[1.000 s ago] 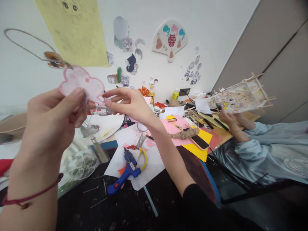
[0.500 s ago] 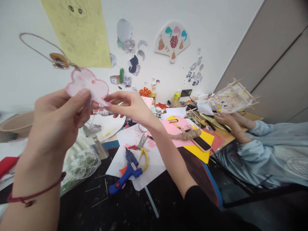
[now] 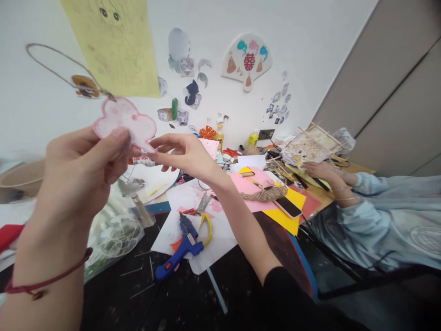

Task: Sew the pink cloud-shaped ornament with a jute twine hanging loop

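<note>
Raised in front of the wall is a white cloud-shaped cutout with a pink border and a loop of brown cord tied at its top. My left hand is closed on it, the thumb pressed flat on its face and the fingers behind. At its lower right, my right hand pinches the small pointed tip between thumb and fingertips. Below the hands, a blue glue gun lies on white paper, with scissors beside it.
A co-worker's hands hold a stick-framed drawing at right. Coloured paper, a phone and a twine hank cover the table's middle. A clear bag lies at left. A fan-shaped piece hangs on the wall.
My hands and the cutout stay nearly in place, with only a slight shift. The co-worker's framed drawing has come down and to the left, toward the table.
</note>
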Tool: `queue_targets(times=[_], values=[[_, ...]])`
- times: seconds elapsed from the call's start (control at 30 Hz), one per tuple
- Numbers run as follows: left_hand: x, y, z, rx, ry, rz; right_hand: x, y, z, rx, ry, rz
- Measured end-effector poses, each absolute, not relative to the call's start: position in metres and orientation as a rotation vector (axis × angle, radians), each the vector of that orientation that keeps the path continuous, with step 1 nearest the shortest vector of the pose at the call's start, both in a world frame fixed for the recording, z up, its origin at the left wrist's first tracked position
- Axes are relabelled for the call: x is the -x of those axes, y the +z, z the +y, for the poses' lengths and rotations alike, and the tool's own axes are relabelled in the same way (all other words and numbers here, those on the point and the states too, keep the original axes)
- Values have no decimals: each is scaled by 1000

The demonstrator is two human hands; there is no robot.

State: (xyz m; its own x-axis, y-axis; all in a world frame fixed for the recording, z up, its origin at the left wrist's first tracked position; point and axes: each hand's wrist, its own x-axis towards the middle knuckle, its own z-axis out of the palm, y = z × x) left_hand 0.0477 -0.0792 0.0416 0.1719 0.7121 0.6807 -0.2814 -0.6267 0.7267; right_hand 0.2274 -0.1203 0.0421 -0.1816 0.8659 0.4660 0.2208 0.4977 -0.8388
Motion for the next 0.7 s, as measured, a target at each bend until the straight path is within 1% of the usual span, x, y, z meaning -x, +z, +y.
queue_targets(times=[0.7], values=[[-43,41,-75,-1657,1571,418,-225,36,-115,921,727,-1731]])
